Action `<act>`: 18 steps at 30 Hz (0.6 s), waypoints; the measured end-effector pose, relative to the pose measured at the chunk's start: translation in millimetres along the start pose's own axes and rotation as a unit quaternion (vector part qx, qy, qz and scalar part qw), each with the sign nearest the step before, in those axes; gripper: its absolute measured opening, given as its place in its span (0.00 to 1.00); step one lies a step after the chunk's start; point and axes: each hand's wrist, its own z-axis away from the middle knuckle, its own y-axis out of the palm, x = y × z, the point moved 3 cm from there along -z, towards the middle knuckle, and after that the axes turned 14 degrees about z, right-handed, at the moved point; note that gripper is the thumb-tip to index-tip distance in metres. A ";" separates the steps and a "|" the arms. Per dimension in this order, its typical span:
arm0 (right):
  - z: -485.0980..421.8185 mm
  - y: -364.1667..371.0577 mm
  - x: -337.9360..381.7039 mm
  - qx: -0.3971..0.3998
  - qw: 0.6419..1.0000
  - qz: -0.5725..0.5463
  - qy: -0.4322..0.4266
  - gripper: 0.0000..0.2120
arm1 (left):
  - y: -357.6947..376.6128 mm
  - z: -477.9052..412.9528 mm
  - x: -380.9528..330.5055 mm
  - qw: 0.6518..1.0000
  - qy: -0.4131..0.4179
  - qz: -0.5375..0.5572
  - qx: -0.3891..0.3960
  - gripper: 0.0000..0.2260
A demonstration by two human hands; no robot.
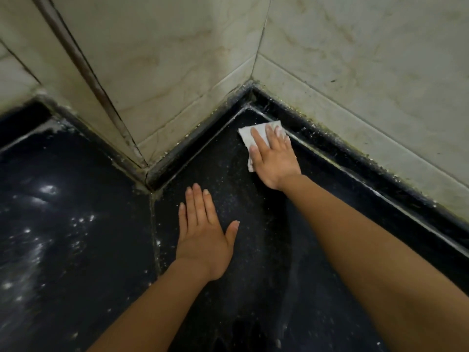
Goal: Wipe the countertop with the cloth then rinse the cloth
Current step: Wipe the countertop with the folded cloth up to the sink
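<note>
A small white cloth (250, 137) lies flat on the black speckled countertop (83, 250), close to the far inner corner. My right hand (274, 158) presses down on the cloth with its fingers spread, covering most of it. My left hand (205, 237) rests palm down on the bare counter nearer to me, fingers together and thumb out, holding nothing. Wet streaks and glints show on the counter's left part.
Pale marble-look wall tiles (177, 59) enclose the counter on the back and right. A raised black kerb (355, 158) runs along the foot of the right wall. A tiled pillar corner (142, 163) juts into the counter left of my hands.
</note>
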 end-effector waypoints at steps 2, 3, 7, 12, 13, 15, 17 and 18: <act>-15.8 -3.1 14.4 0.000 1.000 -0.002 -0.001 0.25 | -1.1 0.8 -1.6 1.000 -0.004 -0.001 0.008 0.35; -20.2 -3.9 20.6 0.002 1.000 -0.001 -0.005 0.25 | -1.7 1.0 -2.5 1.000 -0.005 -0.002 0.009 0.35; -7.5 -6.0 37.2 -0.005 0.993 0.003 -0.120 0.24 | -3.7 1.4 -4.2 1.000 -0.005 -0.008 0.016 0.35; 33.7 1.8 7.2 -0.018 0.954 0.016 -0.300 0.24 | -3.4 0.9 -3.2 1.000 0.000 -0.011 0.025 0.36; 30.2 1.5 -3.5 -0.022 0.961 0.010 -0.275 0.25 | -2.8 0.5 -2.3 1.000 0.001 -0.012 0.021 0.36; 10.7 -1.7 -16.2 -0.031 0.983 -0.009 -0.180 0.24 | -1.4 0.6 -0.5 1.000 0.003 -0.009 0.009 0.36; -15.5 -5.8 -10.2 -0.031 0.994 -0.016 -0.099 0.24 | 0.0 0.2 0.2 1.000 0.007 -0.007 0.001 0.37; -27.4 -7.9 -0.5 -0.028 0.997 -0.023 -0.075 0.24 | 1.0 0.1 0.6 1.000 0.006 -0.006 0.000 0.38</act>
